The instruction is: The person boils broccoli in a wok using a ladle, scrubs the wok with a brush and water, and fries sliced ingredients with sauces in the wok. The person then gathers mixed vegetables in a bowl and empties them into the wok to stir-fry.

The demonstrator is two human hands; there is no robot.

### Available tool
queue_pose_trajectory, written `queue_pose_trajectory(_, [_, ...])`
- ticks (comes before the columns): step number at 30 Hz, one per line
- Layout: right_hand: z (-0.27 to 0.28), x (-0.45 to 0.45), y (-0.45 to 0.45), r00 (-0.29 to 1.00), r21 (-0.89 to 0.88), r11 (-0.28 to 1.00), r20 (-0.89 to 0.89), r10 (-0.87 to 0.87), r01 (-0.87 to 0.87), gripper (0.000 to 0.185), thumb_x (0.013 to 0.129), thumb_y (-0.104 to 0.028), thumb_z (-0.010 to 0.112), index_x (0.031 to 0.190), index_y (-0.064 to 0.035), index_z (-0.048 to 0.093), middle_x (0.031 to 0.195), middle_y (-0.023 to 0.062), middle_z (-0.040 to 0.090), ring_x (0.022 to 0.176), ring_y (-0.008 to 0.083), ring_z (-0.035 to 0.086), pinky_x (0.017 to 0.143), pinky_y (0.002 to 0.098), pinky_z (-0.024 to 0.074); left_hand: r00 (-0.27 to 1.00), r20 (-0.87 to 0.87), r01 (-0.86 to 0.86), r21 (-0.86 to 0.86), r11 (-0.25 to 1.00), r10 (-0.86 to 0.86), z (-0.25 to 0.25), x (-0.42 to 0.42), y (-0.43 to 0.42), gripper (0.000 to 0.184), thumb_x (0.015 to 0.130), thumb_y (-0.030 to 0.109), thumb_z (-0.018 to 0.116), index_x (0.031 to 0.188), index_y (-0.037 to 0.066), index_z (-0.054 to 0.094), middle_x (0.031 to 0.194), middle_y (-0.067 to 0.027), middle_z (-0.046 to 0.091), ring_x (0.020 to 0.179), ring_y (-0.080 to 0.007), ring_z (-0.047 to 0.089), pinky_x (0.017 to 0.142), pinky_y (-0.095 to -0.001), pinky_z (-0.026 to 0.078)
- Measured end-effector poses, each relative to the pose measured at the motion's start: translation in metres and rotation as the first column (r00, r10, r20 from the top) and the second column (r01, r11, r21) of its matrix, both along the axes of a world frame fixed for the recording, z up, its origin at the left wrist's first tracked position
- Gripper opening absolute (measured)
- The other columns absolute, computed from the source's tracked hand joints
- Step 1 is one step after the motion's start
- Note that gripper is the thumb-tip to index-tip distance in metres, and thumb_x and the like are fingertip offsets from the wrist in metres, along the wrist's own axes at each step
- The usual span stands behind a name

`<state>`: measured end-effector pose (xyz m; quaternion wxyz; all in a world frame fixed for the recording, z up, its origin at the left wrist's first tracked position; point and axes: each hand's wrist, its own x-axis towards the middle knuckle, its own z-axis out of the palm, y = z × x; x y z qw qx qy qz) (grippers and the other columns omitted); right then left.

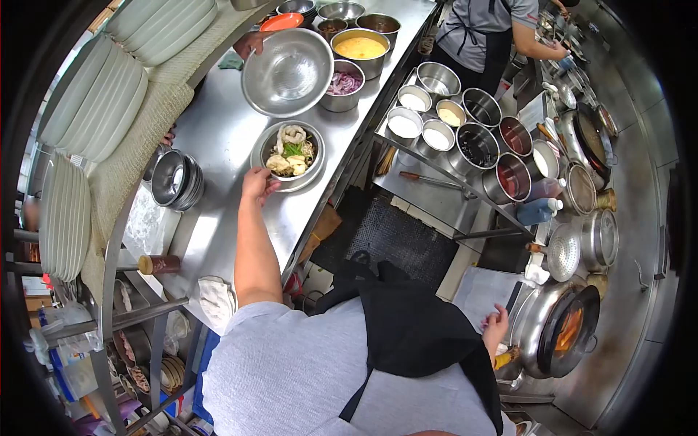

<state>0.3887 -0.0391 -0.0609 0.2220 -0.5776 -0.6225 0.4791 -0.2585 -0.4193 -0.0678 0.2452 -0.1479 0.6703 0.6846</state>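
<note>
"What surrounds us?"

"A kitchen. We have a steel counter (218, 138) on the left, a black mat (396, 236) on the floor, and a wok (587, 338) at lower right."

"Where's the food bowl (321, 151)?"

"On the counter, just beyond our left hand (259, 184), whose fingers meet its near-left rim. We can't tell whether they grasp it or merely touch."

"And our right hand (496, 325)?"

"Well apart from the bowl, near a yellow handle (507, 357), fingers loosely curled around nothing we can see."

"What's unclear?"

"The round piece under the bowl is mostly covered. Another person's hand (251, 45) is at a large metal bowl (288, 73), partly hidden behind it; the shelf cuts off that person's body."
</note>
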Motion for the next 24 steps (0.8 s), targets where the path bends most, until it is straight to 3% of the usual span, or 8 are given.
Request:
queue_pose_trajectory(3, [-0.006, -0.074, -0.012, 0.971, -0.088, 0.968, -0.082, 0.227, -0.234, 0.025, 0.091, -0.005, 0.047, 0.114, -0.0050, 0.057, 0.069, 0.0012, 0.052, 0.056, 0.0078, 0.051, 0.048, 0.0225, 0.0427, 0.998, -0.062, 0.019, -0.012, 1.000, -0.020, 0.009, 0.007, 0.011, 0.017, 0.086, 0.006, 0.053, 0.100, -0.002, 0.049, 0.081, -0.0144, 0.061, 0.057, -0.0184, 0.062, 0.048, -0.0254, 0.055])
queue_pose_trajectory(6, [0.001, -0.156, -0.027, 0.862, -0.059, 0.862, -0.101, 0.497, -0.503, 0.022, 0.092, -0.006, 0.049, 0.111, -0.0042, 0.058, 0.074, 0.0016, 0.055, 0.061, 0.0078, 0.053, 0.053, 0.0227, 0.0443, 0.992, -0.128, 0.007, -0.039, 0.999, -0.012, 0.028, 0.024, 0.023, 0.013, 0.085, 0.005, 0.055, 0.095, 0.001, 0.048, 0.078, -0.0126, 0.061, 0.054, -0.0171, 0.061, 0.046, -0.0254, 0.053])
queue_pose_trajectory(9, [0.013, -0.216, -0.032, 0.753, -0.064, 0.757, -0.192, 0.630, -0.650, 0.019, 0.093, -0.007, 0.049, 0.110, -0.0043, 0.058, 0.079, 0.0021, 0.058, 0.066, 0.0079, 0.055, 0.055, 0.0226, 0.0449, 0.980, -0.147, 0.133, -0.041, 0.990, -0.138, 0.053, 0.042, 0.044, 0.013, 0.086, 0.004, 0.054, 0.095, 0.002, 0.046, 0.078, -0.0125, 0.061, 0.056, -0.0171, 0.061, 0.048, -0.0256, 0.054])
queue_pose_trajectory(12, [0.039, -0.256, -0.029, 0.756, -0.272, 0.713, -0.353, 0.551, -0.646, 0.018, 0.094, -0.012, 0.051, 0.109, -0.0032, 0.056, 0.088, 0.0048, 0.060, 0.068, 0.0105, 0.058, 0.056, 0.0233, 0.0476, 0.938, -0.140, 0.332, 0.104, 0.938, -0.317, 0.070, 0.066, 0.092, 0.013, 0.089, 0.005, 0.056, 0.094, 0.004, 0.044, 0.082, -0.0115, 0.061, 0.059, -0.0152, 0.061, 0.053, -0.0247, 0.054])
queue_pose_trajectory(13, [0.046, -0.264, -0.027, 0.742, -0.258, 0.711, -0.397, 0.540, -0.655, 0.020, 0.094, -0.016, 0.053, 0.109, -0.0026, 0.056, 0.093, 0.0067, 0.061, 0.072, 0.0125, 0.062, 0.057, 0.0241, 0.0501, 0.917, -0.125, 0.393, 0.117, 0.912, -0.379, 0.074, 0.078, 0.113, 0.012, 0.090, 0.006, 0.056, 0.093, 0.005, 0.044, 0.082, -0.0106, 0.061, 0.058, -0.0144, 0.061, 0.052, -0.0243, 0.054])
queue_pose_trajectory(17, [0.071, -0.254, -0.010, 0.773, -0.420, 0.763, -0.613, 0.160, -0.491, 0.028, 0.094, -0.020, 0.056, 0.117, -0.0072, 0.048, 0.113, 0.0114, 0.059, 0.089, 0.0237, 0.067, 0.065, 0.0321, 0.0564, 0.732, -0.097, 0.678, 0.202, 0.707, -0.674, 0.075, 0.142, 0.207, 0.009, 0.091, 0.008, 0.054, 0.091, 0.007, 0.045, 0.080, -0.0074, 0.060, 0.059, -0.0128, 0.060, 0.051, -0.0231, 0.053])
queue_pose_trajectory(21, [0.052, -0.198, 0.011, 0.755, -0.520, 0.805, -0.639, -0.145, -0.285, 0.022, 0.094, -0.023, 0.058, 0.109, -0.0093, 0.048, 0.106, 0.0071, 0.059, 0.082, 0.0189, 0.065, 0.064, 0.0321, 0.0549, 0.512, -0.050, 0.832, 0.274, 0.481, -0.857, 0.052, 0.213, 0.291, 0.006, 0.092, 0.005, 0.051, 0.091, 0.007, 0.045, 0.081, -0.0078, 0.061, 0.058, -0.0130, 0.060, 0.051, -0.0245, 0.053])
queue_pose_trajectory(24, [0.047, -0.135, 0.026, 0.733, -0.520, 0.833, -0.639, -0.233, -0.188, 0.016, 0.094, -0.019, 0.056, 0.107, -0.0100, 0.054, 0.099, 0.0040, 0.064, 0.082, 0.0155, 0.065, 0.066, 0.0305, 0.0552, 0.279, -0.055, 0.938, 0.231, 0.259, -0.959, 0.052, 0.255, 0.345, 0.005, 0.093, 0.006, 0.049, 0.091, 0.006, 0.045, 0.082, -0.0087, 0.061, 0.062, -0.0144, 0.063, 0.054, -0.0260, 0.055])
